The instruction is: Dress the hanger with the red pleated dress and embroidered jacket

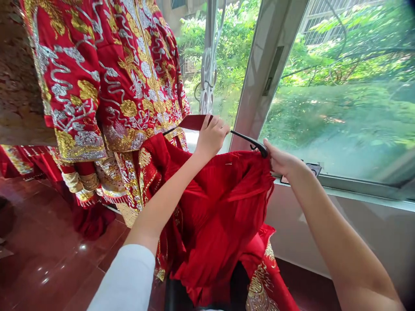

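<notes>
A pleated red garment (223, 207) with gold embroidery along its sides hangs in front of me from a black clothes hanger (244, 138). My left hand (211, 137) is closed around the middle of that hanger, knuckles up; its fingertips are hidden. Beside those fingers, a flat dark red piece (194, 122) sticks out to the left; I cannot tell what it belongs to. At the hanger's right end, my right hand (281, 159) is closed by the thick black tip and the garment's upper edge. The lower cloth drapes toward my lap.
Red jackets (129, 77) with gold and silver embroidery hang close on the left. A metal stand (207, 73) rises behind my left hand. Windows (330, 108) fill the right, and a phone (314, 168) lies on the sill (353, 193). Dark red tiles (58, 259) cover the floor.
</notes>
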`<state>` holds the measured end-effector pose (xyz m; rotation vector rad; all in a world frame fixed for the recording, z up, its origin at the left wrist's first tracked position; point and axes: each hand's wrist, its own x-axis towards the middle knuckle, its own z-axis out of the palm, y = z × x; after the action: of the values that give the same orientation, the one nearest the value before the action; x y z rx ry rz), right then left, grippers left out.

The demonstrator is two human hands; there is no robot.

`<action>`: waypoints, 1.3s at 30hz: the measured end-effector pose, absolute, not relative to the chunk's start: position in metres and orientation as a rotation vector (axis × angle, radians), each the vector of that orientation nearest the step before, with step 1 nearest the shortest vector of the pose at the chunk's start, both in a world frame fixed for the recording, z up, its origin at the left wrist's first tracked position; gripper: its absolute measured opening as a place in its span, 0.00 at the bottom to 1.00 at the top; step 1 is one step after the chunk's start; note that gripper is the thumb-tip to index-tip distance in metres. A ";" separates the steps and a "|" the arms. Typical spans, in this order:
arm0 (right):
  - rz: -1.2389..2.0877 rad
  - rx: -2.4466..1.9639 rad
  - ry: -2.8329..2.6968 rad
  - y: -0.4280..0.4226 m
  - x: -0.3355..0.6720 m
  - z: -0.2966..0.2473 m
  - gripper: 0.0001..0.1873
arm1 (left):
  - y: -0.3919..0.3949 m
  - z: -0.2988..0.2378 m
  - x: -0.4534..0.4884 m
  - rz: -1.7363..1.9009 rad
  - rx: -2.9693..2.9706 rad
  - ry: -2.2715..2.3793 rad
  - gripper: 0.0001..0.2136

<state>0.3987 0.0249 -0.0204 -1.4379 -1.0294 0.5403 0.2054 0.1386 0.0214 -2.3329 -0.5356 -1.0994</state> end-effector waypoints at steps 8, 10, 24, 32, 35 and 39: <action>0.861 -1.330 -0.868 0.005 0.413 0.004 0.12 | 0.134 0.027 0.201 -1.151 -2.392 -0.510 0.14; 0.715 -1.432 -0.851 0.004 0.412 0.021 0.11 | 0.135 0.027 0.202 -1.165 -2.393 -0.506 0.14; -0.679 -1.843 -1.503 0.002 0.230 0.006 0.18 | 0.132 0.046 0.188 -1.016 -2.518 -0.493 0.16; -0.384 -1.885 -1.359 0.003 0.253 -0.034 0.29 | 0.159 0.080 0.172 -0.882 -2.690 -0.390 0.09; -0.294 -1.663 -1.288 -0.003 0.273 -0.011 0.24 | 0.168 0.081 0.171 -0.887 -2.668 -0.377 0.12; -0.479 -1.414 -1.066 0.000 0.284 0.040 0.19 | 0.169 0.077 0.175 -0.950 -2.665 -0.410 0.13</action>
<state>0.2845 0.0001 0.0396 -1.4137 -1.0659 -0.4786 0.1753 0.1685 0.0771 -2.6647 -0.4096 -0.9503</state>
